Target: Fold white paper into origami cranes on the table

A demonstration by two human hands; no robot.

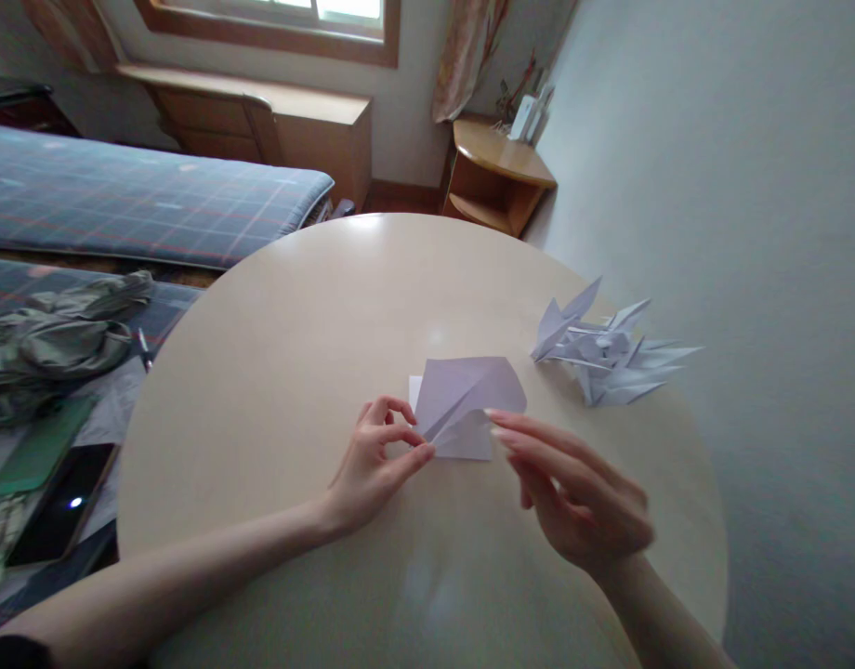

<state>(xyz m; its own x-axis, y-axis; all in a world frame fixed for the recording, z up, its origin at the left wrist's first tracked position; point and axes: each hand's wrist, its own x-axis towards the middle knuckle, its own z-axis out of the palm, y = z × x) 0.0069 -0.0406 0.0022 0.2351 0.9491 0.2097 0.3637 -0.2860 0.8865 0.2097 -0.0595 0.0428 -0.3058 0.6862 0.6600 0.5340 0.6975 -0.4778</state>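
Paper sheet [478, 381]: pale lavender, diagonally creased, partly raised, at middle of bench [316, 325]. Left hand [378, 465]: grip pinched shut on near-left corner. Right hand [581, 502]: grip nearly closed at lifted edge, hold unclear. Spiky folded papers [601, 351] toward bench's right rim.
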